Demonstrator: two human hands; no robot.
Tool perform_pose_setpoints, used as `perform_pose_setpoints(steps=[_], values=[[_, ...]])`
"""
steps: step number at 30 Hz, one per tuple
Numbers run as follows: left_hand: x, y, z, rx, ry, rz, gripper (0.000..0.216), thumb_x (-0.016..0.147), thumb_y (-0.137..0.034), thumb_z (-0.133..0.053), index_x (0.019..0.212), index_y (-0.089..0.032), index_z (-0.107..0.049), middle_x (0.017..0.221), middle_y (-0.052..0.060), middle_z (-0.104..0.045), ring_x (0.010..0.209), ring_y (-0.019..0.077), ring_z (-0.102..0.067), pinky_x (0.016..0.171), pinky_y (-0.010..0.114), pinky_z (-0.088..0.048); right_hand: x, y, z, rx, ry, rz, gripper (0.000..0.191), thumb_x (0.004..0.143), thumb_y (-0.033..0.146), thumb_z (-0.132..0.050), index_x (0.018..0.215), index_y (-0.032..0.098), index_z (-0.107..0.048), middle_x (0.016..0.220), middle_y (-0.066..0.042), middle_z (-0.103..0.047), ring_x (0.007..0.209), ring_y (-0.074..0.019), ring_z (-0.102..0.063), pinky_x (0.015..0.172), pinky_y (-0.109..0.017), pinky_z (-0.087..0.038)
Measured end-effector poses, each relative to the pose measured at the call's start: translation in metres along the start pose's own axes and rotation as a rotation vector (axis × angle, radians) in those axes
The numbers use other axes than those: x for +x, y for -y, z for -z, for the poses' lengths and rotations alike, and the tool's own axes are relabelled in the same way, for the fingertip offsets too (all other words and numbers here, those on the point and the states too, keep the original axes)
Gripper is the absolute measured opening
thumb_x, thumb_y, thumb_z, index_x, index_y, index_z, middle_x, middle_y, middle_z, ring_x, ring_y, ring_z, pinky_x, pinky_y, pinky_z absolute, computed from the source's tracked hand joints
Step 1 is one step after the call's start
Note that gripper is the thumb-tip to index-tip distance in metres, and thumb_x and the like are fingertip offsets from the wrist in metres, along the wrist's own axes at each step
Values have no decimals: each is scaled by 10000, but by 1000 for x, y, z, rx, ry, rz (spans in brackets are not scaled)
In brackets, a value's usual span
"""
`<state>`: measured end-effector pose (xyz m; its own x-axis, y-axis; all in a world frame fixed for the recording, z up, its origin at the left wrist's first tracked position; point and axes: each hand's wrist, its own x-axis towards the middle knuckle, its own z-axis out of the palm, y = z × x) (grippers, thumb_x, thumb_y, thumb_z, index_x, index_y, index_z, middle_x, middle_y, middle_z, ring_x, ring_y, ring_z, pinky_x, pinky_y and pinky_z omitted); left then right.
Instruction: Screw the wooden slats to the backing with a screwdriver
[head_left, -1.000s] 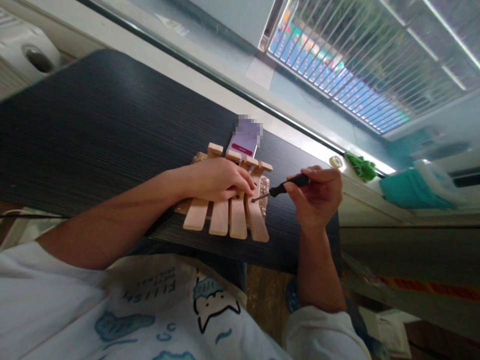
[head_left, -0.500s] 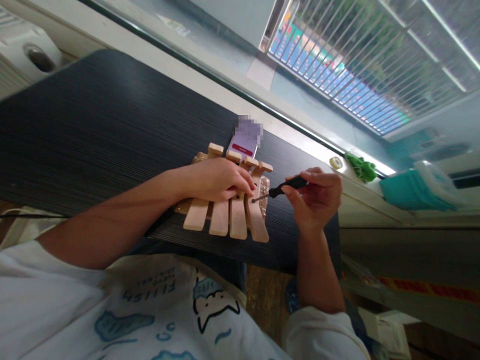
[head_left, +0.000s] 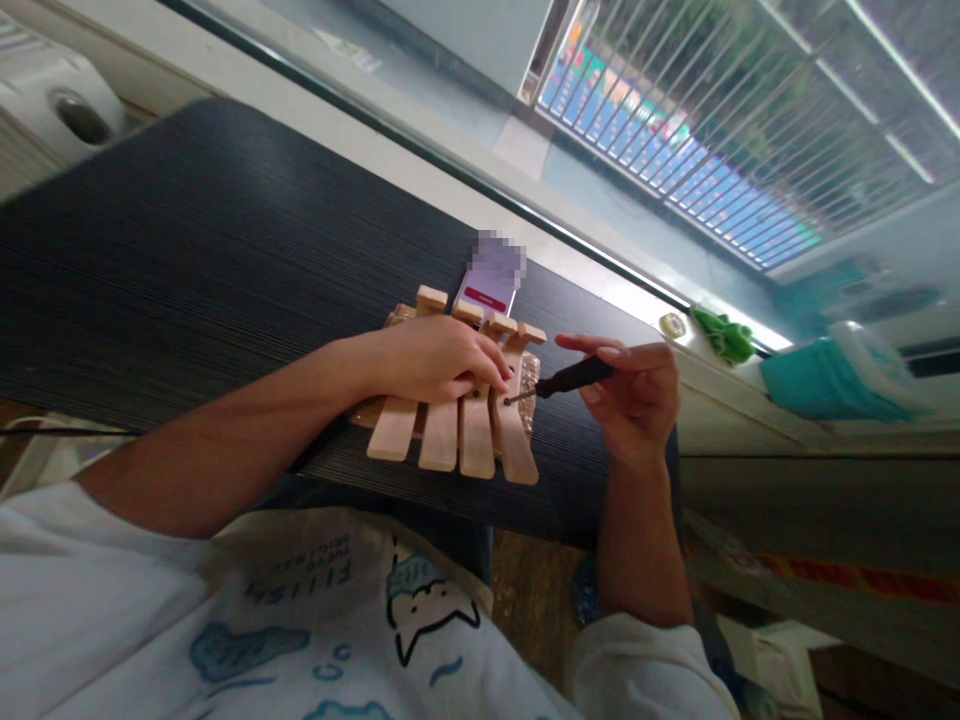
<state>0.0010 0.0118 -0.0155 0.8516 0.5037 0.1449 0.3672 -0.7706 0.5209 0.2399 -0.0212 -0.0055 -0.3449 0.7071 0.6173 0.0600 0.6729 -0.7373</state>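
Observation:
Several pale wooden slats (head_left: pixel 477 445) lie side by side on a brown, textured base (head_left: pixel 527 400), each with a short crosspiece at its far end. My left hand (head_left: pixel 442 360) lies across them, fingers bent together and pressed on the rightmost slat (head_left: pixel 517 452). A screwdriver with a black handle (head_left: pixel 576 377) is in my right hand (head_left: pixel 637 395), the index finger stretched out along the far side of the handle. Its thin shaft slants down left, the tip at a small dark screw or hole in the rightmost slat, close to my left fingertips. My left hand hides the slats' middles.
A phone (head_left: pixel 491 280) with a lit screen lies just beyond the slats on the dark table (head_left: pixel 187 260). On the window ledge are a roll of tape (head_left: pixel 673 325), a green cloth (head_left: pixel 721 335) and a teal container (head_left: pixel 832 378). A white appliance (head_left: pixel 64 100) stands at far left.
My right thumb and index finger have shifted on the screwdriver handle, the index finger now stretched out. The tip stays at the same spot; my left hand and the slats look unmoved.

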Motion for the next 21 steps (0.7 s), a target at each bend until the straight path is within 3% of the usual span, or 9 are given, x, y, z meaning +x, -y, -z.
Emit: perform_pose_setpoints(steps=[6,13,21], values=[[0,0,0,4,-5,-8,435,821,-6,-551,1128,-241,-751,1245,-9,-718,1132,158,-673,1026,265,-474,1,1,0,55,53,-58,254,852,277,-708,1060,355,-586,1110,39,-781,834,-141,-763,593,-252,-615],[0,0,0,9,-7,-23,444,827,-3,-559,1155,-242,-740,1251,-10,-715,1129,142,-669,1029,243,-464,4,-1,1,138,79,-41,351,866,167,-681,1140,371,-598,1018,54,-787,866,-113,-768,636,-207,-627],[0,0,0,7,-16,-31,443,818,2,-549,1132,-238,-749,1244,-4,-719,1113,152,-680,1023,259,-480,3,-5,2,26,60,-10,312,865,220,-682,1147,345,-632,968,40,-766,847,-130,-767,656,-239,-649]])
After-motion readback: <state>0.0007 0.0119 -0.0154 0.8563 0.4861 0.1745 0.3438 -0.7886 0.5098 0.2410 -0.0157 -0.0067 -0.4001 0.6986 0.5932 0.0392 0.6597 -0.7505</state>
